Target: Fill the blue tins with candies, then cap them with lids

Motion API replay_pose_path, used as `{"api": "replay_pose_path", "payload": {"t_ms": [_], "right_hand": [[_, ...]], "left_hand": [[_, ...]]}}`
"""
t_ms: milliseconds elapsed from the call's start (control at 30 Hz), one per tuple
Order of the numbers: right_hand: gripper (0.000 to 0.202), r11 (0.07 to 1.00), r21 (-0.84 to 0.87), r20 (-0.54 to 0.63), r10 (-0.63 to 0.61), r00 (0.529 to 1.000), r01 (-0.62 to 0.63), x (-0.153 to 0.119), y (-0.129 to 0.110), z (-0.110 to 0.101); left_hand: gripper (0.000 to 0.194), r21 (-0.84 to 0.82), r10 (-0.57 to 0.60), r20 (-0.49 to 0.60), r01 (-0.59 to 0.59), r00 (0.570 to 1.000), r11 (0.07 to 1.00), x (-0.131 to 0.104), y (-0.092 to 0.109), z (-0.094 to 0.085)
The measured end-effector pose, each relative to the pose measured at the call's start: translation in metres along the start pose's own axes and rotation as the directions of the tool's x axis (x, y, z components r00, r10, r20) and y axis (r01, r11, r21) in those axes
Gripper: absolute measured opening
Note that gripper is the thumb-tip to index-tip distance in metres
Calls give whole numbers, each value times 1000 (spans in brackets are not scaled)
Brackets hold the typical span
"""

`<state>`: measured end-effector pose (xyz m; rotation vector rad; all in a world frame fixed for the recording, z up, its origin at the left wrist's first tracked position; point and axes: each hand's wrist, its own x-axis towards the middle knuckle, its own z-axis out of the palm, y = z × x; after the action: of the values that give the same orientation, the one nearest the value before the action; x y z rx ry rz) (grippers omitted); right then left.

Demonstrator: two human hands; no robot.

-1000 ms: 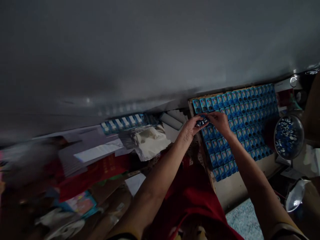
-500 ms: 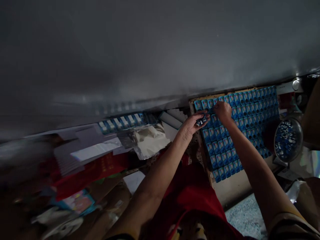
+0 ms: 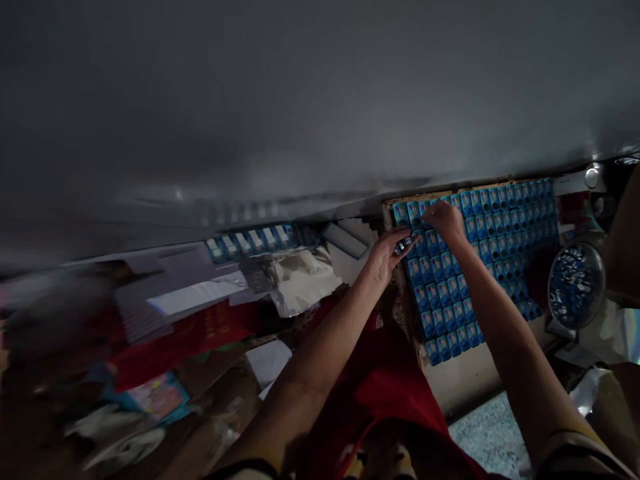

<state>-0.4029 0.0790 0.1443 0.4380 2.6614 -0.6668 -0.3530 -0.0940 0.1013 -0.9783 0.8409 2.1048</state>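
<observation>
Rows of small blue cards [image 3: 447,291] cover a wood-edged board on the right. My left hand [image 3: 389,251] is at the board's upper left edge, palm up, its fingers curled round several small dark and shiny pieces [image 3: 403,245]. Just to its right, my right hand [image 3: 446,219] is over the top rows of cards, its fingers pinched together and pointing left. What those fingers hold, if anything, is too small to make out. A round clear bowl [image 3: 577,285] of blue and white pieces stands right of the board.
Left of the board lie a grey-green box [image 3: 345,240], a clear plastic bag [image 3: 300,280], a strip of blue packs [image 3: 250,243], papers [image 3: 197,293] and a red bag [image 3: 185,343]. A smooth grey surface [image 3: 320,100] runs along the far side.
My right hand has shifted slightly left along the top cards, with its fingers a little further from my left hand. The left hand's fingers have curled in somewhat. The view has moved slightly.
</observation>
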Motion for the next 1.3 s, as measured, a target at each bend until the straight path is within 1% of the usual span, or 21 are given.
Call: {"api": "replay_pose_path", "payload": {"t_ms": [33, 67, 133, 233, 300, 367, 433, 467, 533, 600, 667, 733, 800, 867, 933, 1000, 1067, 1133, 1167, 1233, 1300], "right_hand": [[25, 986, 167, 35, -33, 999, 27, -9, 2, 4], [31, 949, 312, 71, -63, 996, 38, -18, 5, 8], [37, 865, 502, 127, -83, 988, 8, -33, 11, 16], [32, 778, 620, 167, -9, 986, -98, -40, 19, 21], [28, 778, 615, 166, 28, 986, -126, -37, 20, 19], [25, 867, 495, 69, 26, 997, -57, -29, 17, 16], [22, 965, 262, -46, -14, 999, 26, -20, 9, 14], [22, 991, 129, -71, -34, 997, 43, -15, 3, 14], [21, 995, -96, -56, -46, 997, 40, -6, -9, 16], [21, 967, -252, -22, -29, 999, 23, 1, -19, 17], [19, 934, -356, 3, 10, 1000, -9, 9, -25, 17], [18, 911, -409, 33, 72, 997, -53, 17, -28, 16], [22, 904, -421, 51, 110, 993, -79, 23, -27, 14], [25, 910, -410, 55, 98, 994, -67, 25, -25, 12], [25, 924, -382, 52, 43, 998, -19, 21, -23, 11], [25, 949, -307, 42, -56, 998, 67, 10, -22, 11], [29, 970, -150, 25, -191, 981, 193, -7, -20, 14], [32, 945, 58, 41, -323, 946, 321, -27, -19, 19], [31, 920, 156, 56, -372, 927, 360, -36, -18, 22], [23, 882, 278, 67, -413, 908, 381, -50, -16, 29], [10, 880, 311, 38, -388, 921, 358, -55, -12, 35]], "left_hand": [[19, 3, 23, 1, -23, 1000, 1000, 0, -4, 0], [18, 1, 47, 1, -47, 999, 999, 0, -7, 0], [15, -10, 55, -9, -55, 998, 998, 0, -10, 2], [18, -37, -36, 3, 36, 999, 999, -1, -7, 5], [17, -54, -101, 29, 102, 994, 993, -3, -2, 5], [15, -73, -115, 46, 118, 992, 990, -5, 5, 4], [12, -85, -103, 42, 106, 994, 991, -7, 13, 1], [11, -83, -99, 46, 103, 994, 991, -8, 17, -1], [12, -74, -103, 74, 109, 992, 991, -10, 25, -5], [17, -67, -118, 119, 126, 986, 990, -11, 33, -10], [21, -71, -106, 154, 118, 982, 990, -11, 39, -15], [26, -70, -79, 185, 93, 979, 993, -10, 43, -21], [30, -53, -63, 210, 76, 976, 996, -9, 44, -26], [29, -31, -63, 219, 72, 974, 997, -8, 44, -29], [25, -23, -58, 202, 64, 978, 998, -7, 44, -31], [21, -27, -60, 181, 66, 982, 997, -6, 42, -32], [19, -29, -79, 174, 85, 982, 996, -4, 40, -35], [20, -26, -93, 178, 99, 980, 995, -2, 36, -39], [21, -21, -95, 177, 100, 980, 995, -1, 34, -41], [21, -8, -100, 169, 102, 980, 995, 0, 29, -45], [21, -5, -117, 161, 120, 980, 993, 0, 24, -46]]}}
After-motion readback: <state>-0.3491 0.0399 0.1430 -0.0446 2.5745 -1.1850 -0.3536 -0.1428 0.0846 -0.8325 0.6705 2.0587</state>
